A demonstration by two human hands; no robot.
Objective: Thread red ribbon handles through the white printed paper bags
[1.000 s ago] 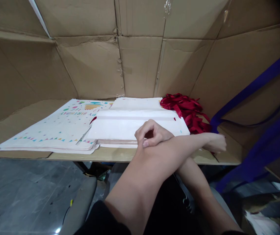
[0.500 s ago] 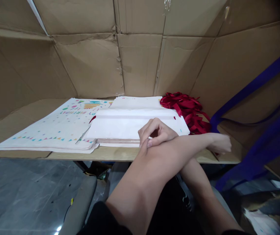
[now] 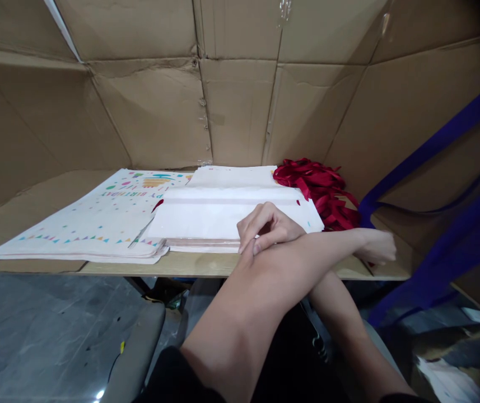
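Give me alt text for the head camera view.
The right hand pinches the left forearm, crossed over the right; the left hand is near red ribbons. Birthday-printed sheets and white paper lie on the table before cardboard walls.

Right of centre, the bare left hand (image 3: 376, 247) is blurred, its finger positions unclear; the left forearm (image 3: 265, 285) hides the right wrist. The blue-purple fabric ribbon (image 3: 424, 274) runs off the right edge, the black left sleeve (image 3: 176, 380) off the bottom.
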